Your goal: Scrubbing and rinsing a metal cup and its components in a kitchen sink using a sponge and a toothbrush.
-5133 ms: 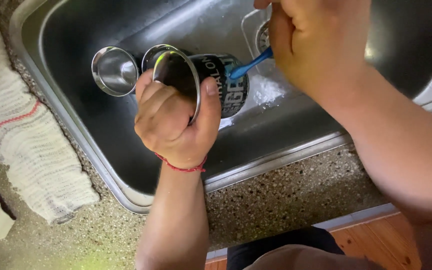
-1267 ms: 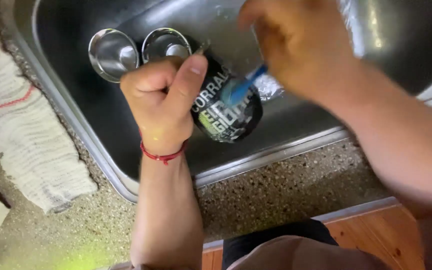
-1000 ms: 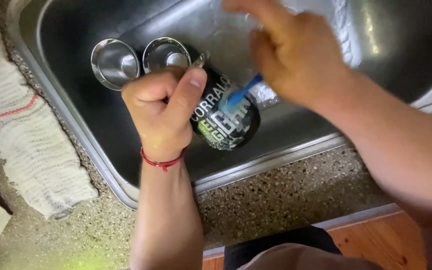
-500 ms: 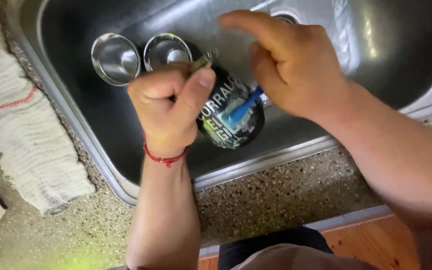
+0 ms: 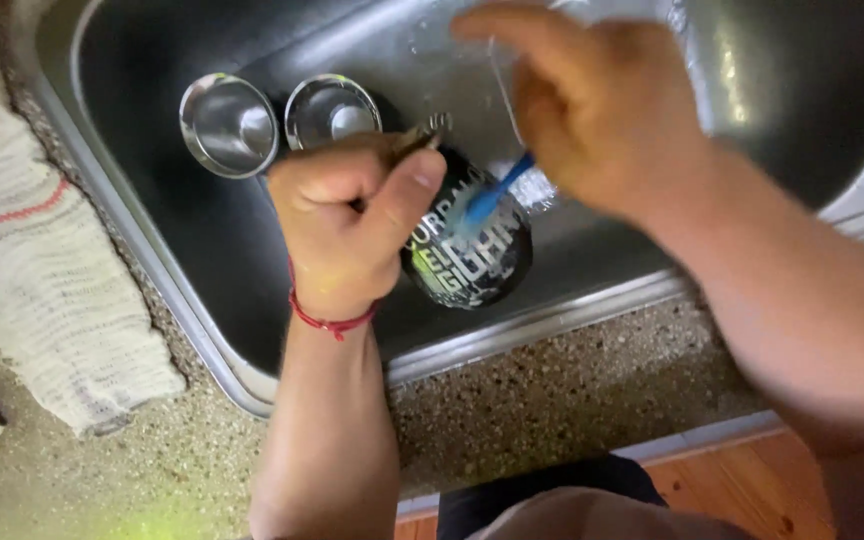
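Note:
My left hand (image 5: 350,228) grips the rim of a dark printed mug (image 5: 467,245), holding it tilted over the steel sink (image 5: 167,265). A red string circles that wrist. My right hand (image 5: 602,110) is closed around a blue-handled brush (image 5: 492,198) whose head rests against the mug's printed side. Two small shiny metal cups (image 5: 229,125) stand side by side on the sink floor just beyond my left hand. The brush's upper handle is hidden inside my right fist.
A white ribbed cloth with a red stripe (image 5: 42,270) lies on the speckled stone counter (image 5: 572,400) left of the sink. The sink's front rim runs just below the mug. Wooden floor (image 5: 752,480) shows at bottom right.
The mug has turned so its printed side faces up. My right hand has shifted over it, moving the brush across the mug's outer wall. The metal cups have stayed in place.

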